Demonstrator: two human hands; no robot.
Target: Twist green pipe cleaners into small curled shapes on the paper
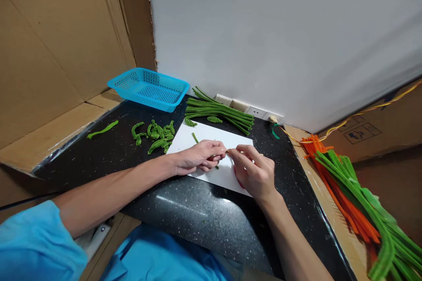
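The left hand and right hand are meeting, apparently pinching a fuzzy green stem; likely light and bendy, it's suiting fingertip holds near its ends.

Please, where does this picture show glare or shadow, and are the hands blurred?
Head view: pale glare on the black countertop, near its front edge; head view: soft, faint shadow across the right part of the wall; head view: left hand and right hand look fairly sharp, without obvious motion blur.
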